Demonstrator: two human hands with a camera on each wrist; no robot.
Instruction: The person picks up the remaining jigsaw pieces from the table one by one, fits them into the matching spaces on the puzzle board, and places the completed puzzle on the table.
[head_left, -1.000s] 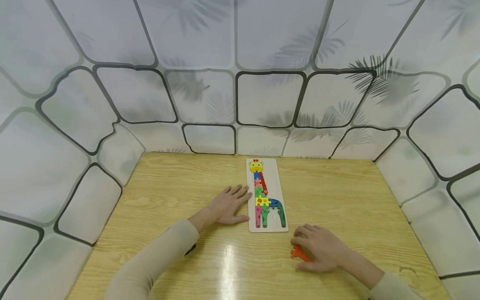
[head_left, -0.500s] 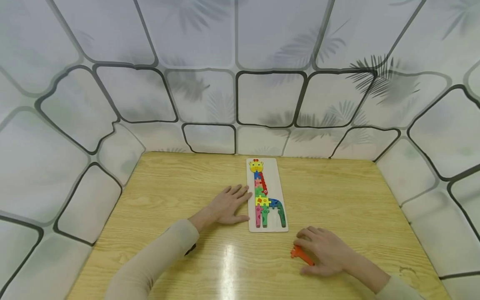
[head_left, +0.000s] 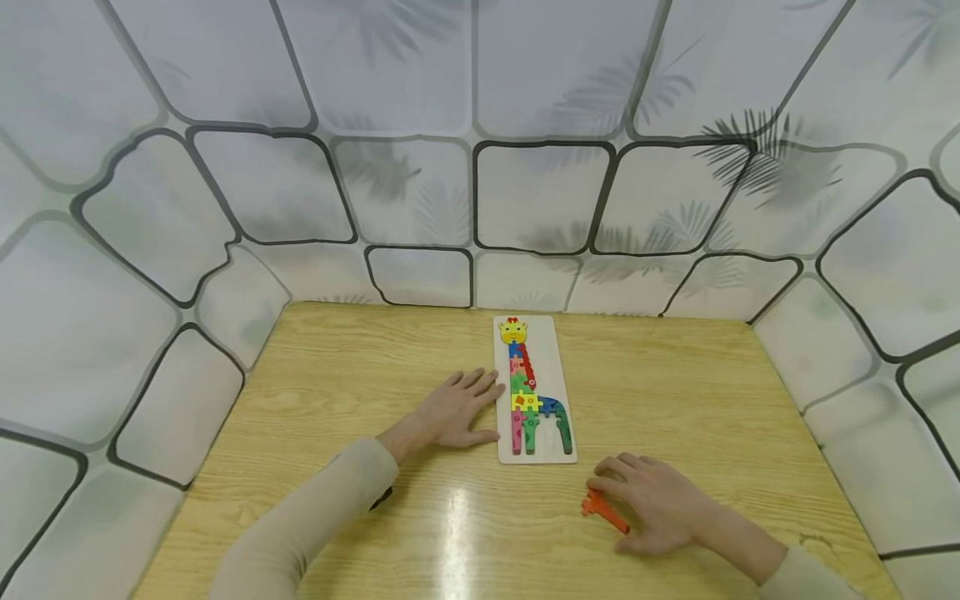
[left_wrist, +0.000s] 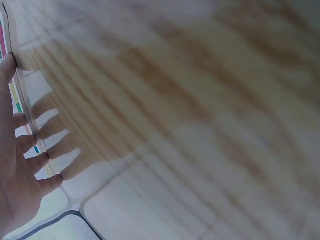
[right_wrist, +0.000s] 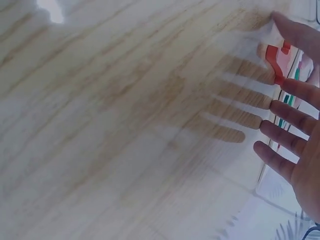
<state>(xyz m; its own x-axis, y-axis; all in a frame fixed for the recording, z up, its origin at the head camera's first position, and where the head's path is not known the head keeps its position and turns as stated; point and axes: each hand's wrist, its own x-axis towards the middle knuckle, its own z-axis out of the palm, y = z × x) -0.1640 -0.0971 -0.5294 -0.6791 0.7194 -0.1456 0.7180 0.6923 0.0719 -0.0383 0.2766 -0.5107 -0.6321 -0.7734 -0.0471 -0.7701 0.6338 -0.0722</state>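
A white puzzle board (head_left: 551, 358) lies lengthwise on the table, bearing coloured jigsaw pieces joined in a giraffe shape (head_left: 519, 383). There is a bare gap in the giraffe between the front legs and the dark green hind leg (head_left: 563, 432). My left hand (head_left: 459, 410) lies with spread fingers, its fingertips at the board's left edge. Nearer to me, an orange puzzle piece (head_left: 604, 511) lies flat on the table. Beside it is my right hand (head_left: 660, 504), fingers loosely extended; the index fingertip (right_wrist: 287, 84) meets the piece in the right wrist view, while the thumb stands apart.
The wooden table (head_left: 360, 358) is bounded by a white stone-patterned wall (head_left: 420, 279) at the back and on both sides. A light glare (head_left: 456, 533) shows on the tabletop near the front.
My right hand has shifted slightly right and its thumb has drawn away from the orange puzzle piece, so more of the piece shows. The left hand and the board have stayed put.
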